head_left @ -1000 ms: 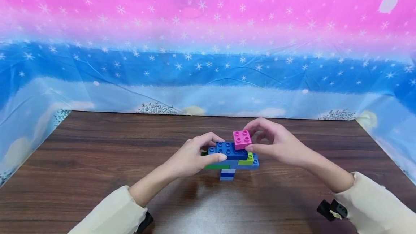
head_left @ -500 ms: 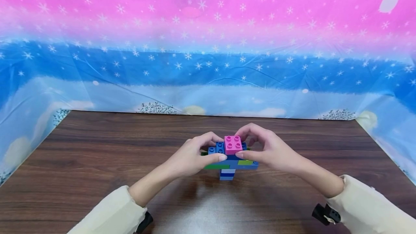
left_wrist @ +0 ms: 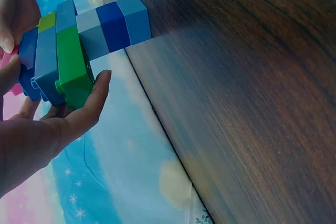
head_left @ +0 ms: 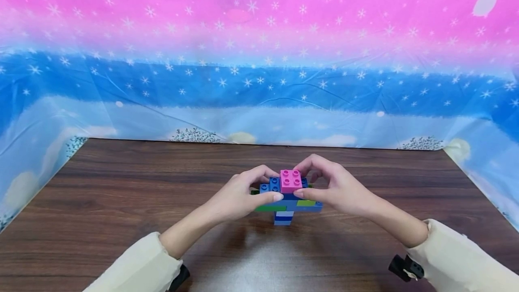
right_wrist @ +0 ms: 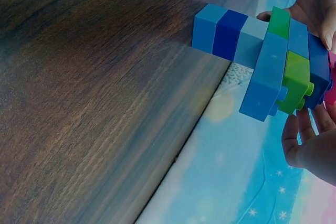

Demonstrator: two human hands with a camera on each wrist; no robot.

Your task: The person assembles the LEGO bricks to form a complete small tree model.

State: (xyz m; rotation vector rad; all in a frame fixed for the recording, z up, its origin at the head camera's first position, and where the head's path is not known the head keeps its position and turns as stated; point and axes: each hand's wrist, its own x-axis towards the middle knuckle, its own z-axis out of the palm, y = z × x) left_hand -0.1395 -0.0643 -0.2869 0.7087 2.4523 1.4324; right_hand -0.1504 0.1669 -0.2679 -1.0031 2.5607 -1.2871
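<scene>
A structure of toy building bricks (head_left: 290, 203) stands on the table, a narrow column of light and dark blue bricks widening into upper layers of blue, green and lime. On its top layer, a dark blue brick (head_left: 274, 184), sits a pink 2x2 brick (head_left: 291, 181). My right hand (head_left: 332, 186) pinches the pink brick, thumb on the near side and fingers behind. From the left, my left hand (head_left: 243, 193) grips the upper layers between thumb and fingers. The left wrist view shows the fingers under a green brick (left_wrist: 73, 66). Several right fingers curl near the lime brick (right_wrist: 297, 80).
A dark wood-grain table (head_left: 142, 193) carries the structure near its middle. Behind it hangs a pink and blue cloth (head_left: 259, 80) with snowflakes, meeting the table's back edge. Black wrist devices (head_left: 407, 267) show at the cream sleeves (head_left: 458, 251).
The right hand has brought the pink brick left and down, from above the right end onto the dark blue brick. In the last half second almost nothing moved; the left hand kept its place.
</scene>
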